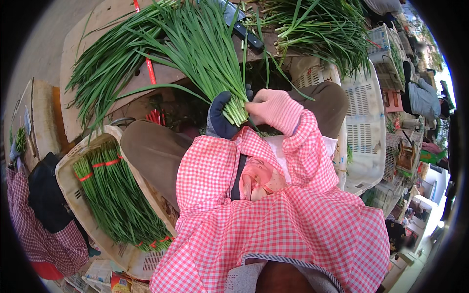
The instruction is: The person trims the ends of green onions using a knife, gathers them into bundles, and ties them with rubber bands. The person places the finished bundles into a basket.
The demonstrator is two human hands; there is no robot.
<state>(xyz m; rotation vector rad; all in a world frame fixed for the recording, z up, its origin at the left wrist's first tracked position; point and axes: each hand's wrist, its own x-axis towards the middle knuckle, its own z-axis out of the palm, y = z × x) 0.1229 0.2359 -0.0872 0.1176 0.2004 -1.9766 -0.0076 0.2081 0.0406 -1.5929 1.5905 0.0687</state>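
A bunch of garlic chives (209,51) lies across my left hand (221,117), which wears a dark glove and is wrapped around the pale stem ends. Its leaves fan away from me over the board. At the right side of those stem ends is my right hand (276,108) in a pink knitted glove, its fingertips closed on the stems. Part of the fingers is hidden behind the glove. Beyond the bunch, a knife (249,36) with a black riveted handle rests on the wooden board (73,47), its blade partly covered by leaves.
Loose chives (113,69) lie left on the board, with another heap (322,33) at right. Red ties (151,69) hang at the board's edge. A crate (146,172) on my left holds tied bundles (121,190). Another crate (366,110) stands right. A co-worker's checked sleeve (18,194) shows far left.
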